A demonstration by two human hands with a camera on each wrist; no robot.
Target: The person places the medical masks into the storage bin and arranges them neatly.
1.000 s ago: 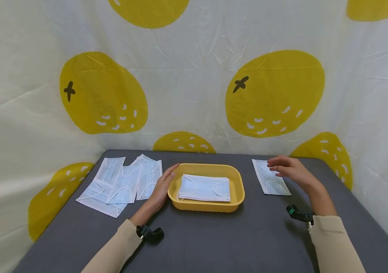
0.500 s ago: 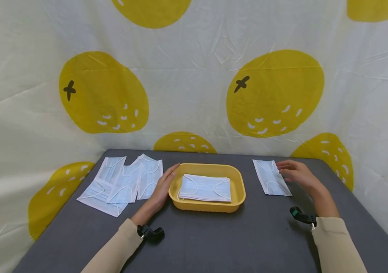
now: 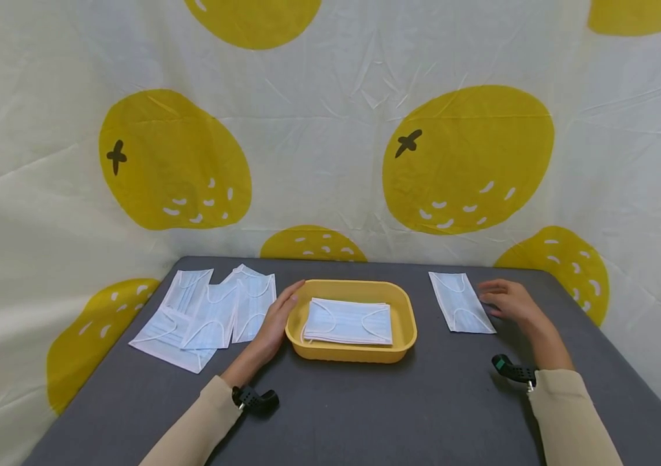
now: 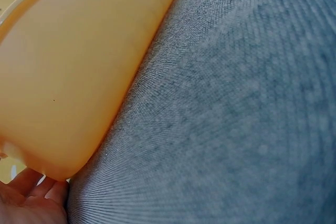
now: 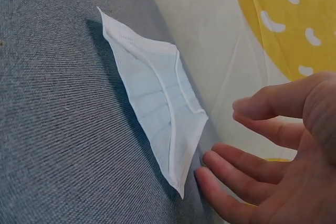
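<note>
A yellow plastic tray [image 3: 350, 353] stands mid-table and holds a stack of blue-white face masks [image 3: 349, 321]. My left hand [image 3: 272, 327] lies along the tray's left end, fingers extended against its wall; in the left wrist view those fingers [image 4: 34, 200] touch the tray's lower corner. To the right, a single face mask [image 3: 461, 303] lies on the table, its ear loops showing. Beside that mask's right edge is my right hand [image 3: 511, 303], holding nothing. The right wrist view has its fingers loosely bent, a gap between them and the mask [image 5: 157, 93].
Several face masks [image 3: 208, 317] overlap on the left of the dark grey table [image 3: 365, 414]. Behind the table hangs a white curtain [image 3: 319, 155] with yellow fruit prints, close to its back edge. A black wrist device is on each forearm.
My right hand has shifted right and a little down, from over the single mask to beside its edge. The left hand, tray and masks stay in place.
</note>
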